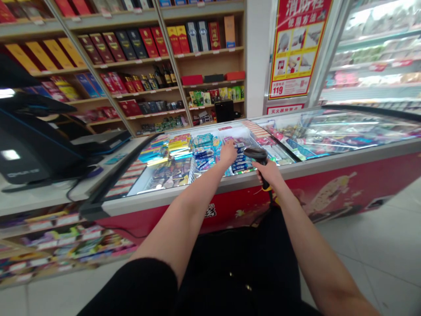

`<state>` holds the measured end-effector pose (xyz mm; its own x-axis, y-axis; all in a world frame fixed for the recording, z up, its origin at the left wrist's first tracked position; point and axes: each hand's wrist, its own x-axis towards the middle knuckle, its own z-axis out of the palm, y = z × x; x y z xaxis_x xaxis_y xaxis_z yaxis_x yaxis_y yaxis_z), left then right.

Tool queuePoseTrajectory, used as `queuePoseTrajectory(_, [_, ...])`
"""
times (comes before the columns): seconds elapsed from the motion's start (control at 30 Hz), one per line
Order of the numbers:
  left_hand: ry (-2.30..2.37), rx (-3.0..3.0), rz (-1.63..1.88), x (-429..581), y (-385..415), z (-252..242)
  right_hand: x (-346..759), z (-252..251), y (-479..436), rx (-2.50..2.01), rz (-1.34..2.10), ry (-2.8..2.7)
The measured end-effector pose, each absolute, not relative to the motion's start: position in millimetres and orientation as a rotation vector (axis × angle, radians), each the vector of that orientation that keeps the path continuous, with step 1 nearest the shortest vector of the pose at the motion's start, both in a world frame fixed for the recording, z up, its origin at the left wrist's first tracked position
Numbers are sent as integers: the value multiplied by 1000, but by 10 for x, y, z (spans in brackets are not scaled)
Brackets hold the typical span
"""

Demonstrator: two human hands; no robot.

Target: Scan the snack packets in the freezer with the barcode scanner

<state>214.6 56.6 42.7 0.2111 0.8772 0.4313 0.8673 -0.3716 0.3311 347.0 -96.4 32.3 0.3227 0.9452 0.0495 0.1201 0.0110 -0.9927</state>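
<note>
Right hand (270, 172) wrapped round scanner (255, 153) | left hand (229, 152) half-curled, hold unclear | blue packets (239, 166): in freezer (138, 203), between hands, long axis roughly side-to-side; left hand nearer, scanner head facing it

Short black sleeve (141, 285), bare forearms (309, 237)

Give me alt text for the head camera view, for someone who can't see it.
A person's right hand grips a black handheld scanner at the near edge of a red-fronted chest freezer, while the left hand is among or just above its blue packets. Boxed goods and bottles line wooden shelves behind.
</note>
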Motion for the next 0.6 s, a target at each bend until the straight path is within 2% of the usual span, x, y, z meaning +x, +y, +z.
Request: queuePoseTrajectory(0.6, [1614,2627,722,1942,594,291,3391,314,-943,-1428,882,-1080])
